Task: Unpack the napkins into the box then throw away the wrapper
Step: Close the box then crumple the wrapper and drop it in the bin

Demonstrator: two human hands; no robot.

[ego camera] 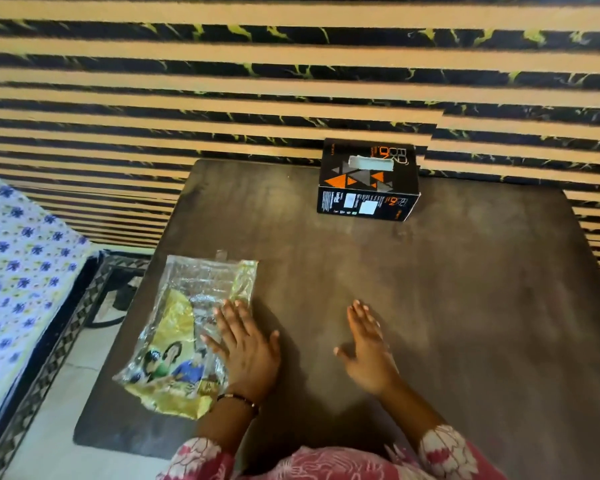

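A clear and yellow plastic wrapper (184,327) with a printed picture lies flat at the near left of the dark table (447,306). My left hand (246,348) lies flat with straight fingers, its fingertips over the wrapper's right edge. My right hand (368,348) is flat on bare table to the right, fingers straight, holding nothing. A black box (368,181) with orange triangles and a slot in its top stands at the far side of the table, near the wall. White paper shows in the slot.
A striped tan and black wall (291,81) runs behind the table. To the left stands a bed with a blue flowered sheet (18,265). A patterned floor strip and pale floor (66,386) lie between bed and table.
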